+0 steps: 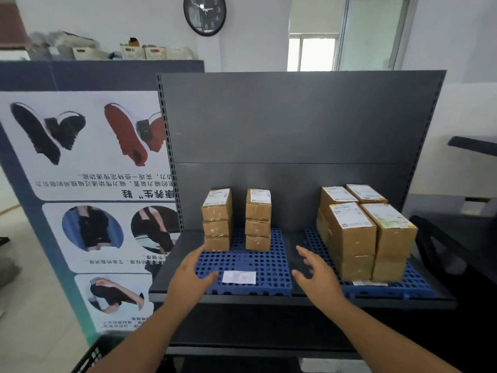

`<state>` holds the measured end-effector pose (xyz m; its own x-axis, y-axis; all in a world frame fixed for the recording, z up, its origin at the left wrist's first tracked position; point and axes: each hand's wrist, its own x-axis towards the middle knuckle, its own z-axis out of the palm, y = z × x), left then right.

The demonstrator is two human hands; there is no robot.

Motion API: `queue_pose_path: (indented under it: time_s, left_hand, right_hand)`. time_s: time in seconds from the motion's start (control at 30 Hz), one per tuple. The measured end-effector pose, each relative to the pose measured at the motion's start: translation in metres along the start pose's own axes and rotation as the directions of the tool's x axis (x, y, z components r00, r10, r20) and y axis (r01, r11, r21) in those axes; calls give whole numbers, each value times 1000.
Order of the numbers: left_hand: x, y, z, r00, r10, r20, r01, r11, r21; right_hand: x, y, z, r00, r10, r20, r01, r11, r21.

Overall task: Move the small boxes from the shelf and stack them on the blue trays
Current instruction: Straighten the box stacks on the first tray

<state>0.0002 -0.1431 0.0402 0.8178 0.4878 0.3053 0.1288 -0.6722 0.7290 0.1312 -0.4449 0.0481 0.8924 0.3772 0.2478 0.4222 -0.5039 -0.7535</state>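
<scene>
1. We are holding both hands out over the shelf (172,267), and neither is gripping anything.
2. Our left hand (192,275) is hanging open with its fingers straight and slightly spread, over the front left corner of the left tray (269,267). Its fingertips are lying near the bottom box of the left stack (217,220); we cannot tell whether they are touching it.
3. Our right hand (317,275) is hanging open too, thumb apart from the fingers, over the dark gap between the left tray and the right tray (415,282).
4. The left stack is standing three boxes high at the back left of the left tray. The middle stack (258,220), also three high, is standing beside it, apart from it, on the same tray.
5. The right block (363,232), four stacks pressed together in two rows, is filling most of the right tray.
6. A white slip (239,277) is lying flat near the front of the left tray, just beside our left thumb.
7. A grey back panel (295,117) is rising behind the boxes.
8. A poster (88,184) showing shoes is leaning to the left of the shelf, and a clock (205,13) is hanging on the wall above.
</scene>
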Motion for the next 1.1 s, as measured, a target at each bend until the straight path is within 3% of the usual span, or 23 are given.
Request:
queue_pose_path:
  time_s: [0.27, 0.53, 0.93, 1.1]
  left_hand:
    - [66, -40, 8, 998, -65, -24, 66, 996, 62]
    - [124, -71, 30, 991, -135, -22, 135, 991, 13]
    - [188, -120, 37, 990, -133, 48, 111, 941, 320]
    - [200, -117, 45, 994, -32, 100, -4, 938, 345]
  right_hand:
    - [72, 18, 39, 1000, 25, -3, -25, 1000, 0]
    - [133, 32, 71, 999, 52, 8, -52, 995, 81]
    - [189, 63, 84, 1000, 13, 16, -10, 987, -162]
    - [199, 63, 94, 999, -27, 36, 33, 985, -169]
